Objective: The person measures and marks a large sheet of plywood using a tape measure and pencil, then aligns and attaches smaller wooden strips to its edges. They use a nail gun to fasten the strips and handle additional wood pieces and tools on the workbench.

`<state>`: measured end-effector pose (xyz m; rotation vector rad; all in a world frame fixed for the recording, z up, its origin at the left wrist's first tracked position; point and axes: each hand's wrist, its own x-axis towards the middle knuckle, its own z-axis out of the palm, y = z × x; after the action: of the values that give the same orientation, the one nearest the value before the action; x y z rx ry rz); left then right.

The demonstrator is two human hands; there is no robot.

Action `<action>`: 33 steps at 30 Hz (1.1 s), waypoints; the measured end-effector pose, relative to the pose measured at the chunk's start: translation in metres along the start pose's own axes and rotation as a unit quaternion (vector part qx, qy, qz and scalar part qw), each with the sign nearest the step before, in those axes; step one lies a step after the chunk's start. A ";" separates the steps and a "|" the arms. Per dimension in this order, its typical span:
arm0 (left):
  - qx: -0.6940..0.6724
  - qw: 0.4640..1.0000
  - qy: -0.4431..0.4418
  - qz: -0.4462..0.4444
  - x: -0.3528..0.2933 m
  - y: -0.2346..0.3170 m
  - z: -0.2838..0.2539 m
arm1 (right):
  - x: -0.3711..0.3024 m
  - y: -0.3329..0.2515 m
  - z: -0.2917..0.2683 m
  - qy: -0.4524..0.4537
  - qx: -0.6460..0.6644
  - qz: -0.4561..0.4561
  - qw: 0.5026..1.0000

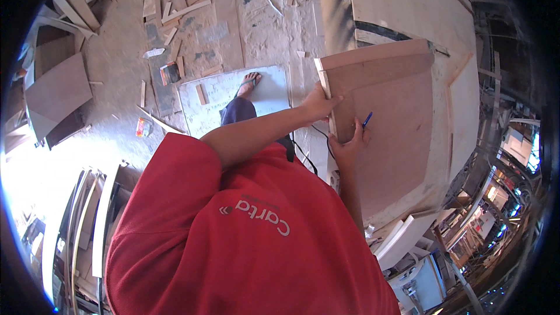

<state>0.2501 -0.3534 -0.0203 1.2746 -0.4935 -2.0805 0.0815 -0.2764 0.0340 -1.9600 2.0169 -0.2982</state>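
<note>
Brown and broad, the wooden panel (392, 140) right of centre could slip if the left hand (318, 106), fingers gripping its edge, loosens while the right hand's (350, 143) fingers clasp a slim blue pen (367, 119).

Panel (391, 140): wd, smth, matt fin.; shirt (274, 262): cloth, matt; floor (119, 61): rough.

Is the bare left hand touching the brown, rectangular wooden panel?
Touching: the head view shows the left hand lying over the left edge of the panel.
</note>
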 end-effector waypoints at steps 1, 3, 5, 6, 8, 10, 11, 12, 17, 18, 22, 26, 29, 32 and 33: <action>0.000 1.000 0.009 0.012 0.005 -0.004 0.001 | 0.001 -0.001 -0.001 -0.001 0.001 0.004 1.000; 0.004 0.999 0.024 0.037 0.013 -0.013 0.002 | 0.003 0.001 0.000 -0.008 -0.005 0.002 1.000; -0.012 0.998 0.039 0.039 0.017 -0.017 0.007 | 0.006 0.003 -0.003 -0.015 -0.017 0.007 1.000; -0.020 0.998 0.046 0.040 0.016 -0.016 0.010 | 0.007 0.002 -0.006 -0.019 -0.026 0.013 0.999; -0.026 0.998 0.038 0.031 0.020 -0.017 0.012 | 0.010 0.003 -0.008 -0.030 -0.032 0.021 0.999; -0.033 0.998 0.035 0.026 0.022 -0.019 0.012 | 0.011 0.004 -0.008 -0.044 -0.027 0.026 0.998; -0.036 0.998 0.037 0.026 0.022 -0.019 0.013 | 0.011 0.004 -0.008 -0.044 -0.030 0.022 0.998; -0.039 0.998 0.038 0.026 0.022 -0.019 0.013 | 0.012 0.003 -0.009 -0.045 -0.033 0.018 0.998; -0.026 0.999 0.037 0.016 0.023 -0.018 0.012 | 0.015 0.000 -0.014 -0.070 -0.009 0.037 0.997; -0.027 0.999 0.041 0.017 0.022 -0.016 0.012 | 0.015 0.000 -0.015 -0.072 -0.006 0.029 0.997; -0.036 0.999 0.015 -0.009 0.015 -0.007 0.011 | 0.012 0.015 -0.008 -0.042 -0.036 -0.017 0.998; -0.048 0.997 -0.015 -0.055 0.008 0.008 0.009 | 0.015 0.007 -0.011 -0.031 -0.027 -0.003 0.999; -0.057 0.996 -0.017 -0.061 0.009 0.008 0.010 | 0.015 0.009 -0.010 -0.030 -0.025 -0.002 0.999; -0.084 0.995 -0.017 -0.043 0.012 0.002 0.011 | 0.015 0.008 -0.012 -0.044 -0.023 0.004 0.999; -0.094 0.995 -0.016 -0.035 0.012 0.001 0.011 | 0.017 0.004 -0.015 -0.061 -0.024 0.015 0.998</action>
<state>0.2365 -0.3628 -0.0224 1.1649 -0.2620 -2.1515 0.0719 -0.2941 0.0454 -1.9244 1.9909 -0.1199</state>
